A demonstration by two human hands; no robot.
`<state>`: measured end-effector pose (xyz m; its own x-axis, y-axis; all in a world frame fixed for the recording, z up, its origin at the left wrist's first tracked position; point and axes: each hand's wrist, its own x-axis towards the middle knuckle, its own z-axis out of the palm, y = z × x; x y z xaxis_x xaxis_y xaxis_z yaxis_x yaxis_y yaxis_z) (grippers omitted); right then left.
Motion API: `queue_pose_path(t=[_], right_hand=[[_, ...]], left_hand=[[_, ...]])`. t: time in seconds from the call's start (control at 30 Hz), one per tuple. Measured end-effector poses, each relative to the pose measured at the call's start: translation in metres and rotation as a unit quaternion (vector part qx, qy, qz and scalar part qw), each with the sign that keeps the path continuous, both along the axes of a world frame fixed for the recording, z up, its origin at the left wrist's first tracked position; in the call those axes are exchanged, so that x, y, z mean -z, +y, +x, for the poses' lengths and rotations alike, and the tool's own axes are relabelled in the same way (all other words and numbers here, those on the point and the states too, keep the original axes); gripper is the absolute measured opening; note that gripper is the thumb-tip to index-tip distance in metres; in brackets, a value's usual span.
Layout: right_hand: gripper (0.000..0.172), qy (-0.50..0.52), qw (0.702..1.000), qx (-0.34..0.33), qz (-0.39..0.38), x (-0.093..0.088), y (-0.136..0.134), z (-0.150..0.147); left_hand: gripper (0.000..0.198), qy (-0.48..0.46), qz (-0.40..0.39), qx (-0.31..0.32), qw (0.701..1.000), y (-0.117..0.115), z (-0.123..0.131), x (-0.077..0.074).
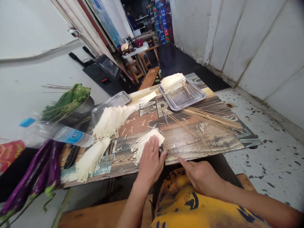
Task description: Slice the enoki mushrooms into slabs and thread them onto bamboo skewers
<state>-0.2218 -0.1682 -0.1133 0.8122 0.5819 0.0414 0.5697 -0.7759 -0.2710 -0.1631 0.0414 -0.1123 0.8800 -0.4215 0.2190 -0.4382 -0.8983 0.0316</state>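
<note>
My left hand (151, 157) lies flat, fingers stretched out, on a flattened bunch of enoki mushrooms (140, 145) at the table's near edge. In my right hand (199, 173) a thin bamboo skewer (170, 149) is pinched, its far end meeting the cut base of that bunch. How deep the tip goes is hidden. More enoki bunches (111, 119) lie in an overlapping row to the left, with another enoki bunch (93, 158) nearer me. A small enoki bunch (147, 98) rests farther back. Loose skewers (211, 118) are spread on the right of the table.
A metal tray (193, 97) at the back right holds skewered enoki (173, 82). Another tray (121, 98) sits behind the row. On the left are a plastic bottle (71, 135), eggplants (53, 161), a knife handle (70, 157) and a bowl (82, 109) of greens. Mushroom scraps dot the wooden table (187, 147).
</note>
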Motion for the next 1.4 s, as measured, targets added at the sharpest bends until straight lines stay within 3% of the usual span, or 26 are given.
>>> queue_pose_path(t=[0.3, 0.67, 0.87, 1.03, 1.4], right_hand=[[0.061, 0.007, 0.999, -0.025, -0.042, -0.008, 0.008, 0.005], [0.053, 0.059, 0.997, 0.01, -0.057, -0.024, 0.029, 0.014], [0.054, 0.086, 0.993, 0.028, -0.079, -0.033, 0.031, 0.016], [0.054, 0.08, 0.995, 0.025, -0.059, -0.033, 0.028, 0.015], [0.048, 0.045, 0.999, 0.008, -0.029, -0.024, 0.025, 0.019]], left_hand=[[0.057, 0.013, -0.007, 0.007, 1.0, 0.002, 0.002, 0.0], [0.058, 0.016, -0.027, 0.006, 0.999, 0.002, 0.004, 0.001], [0.056, 0.015, -0.012, 0.017, 1.0, 0.011, 0.005, -0.007], [0.057, -0.024, 0.031, -0.024, 0.999, 0.013, 0.015, -0.006], [0.055, 0.01, 0.006, -0.007, 1.0, 0.013, 0.022, 0.001]])
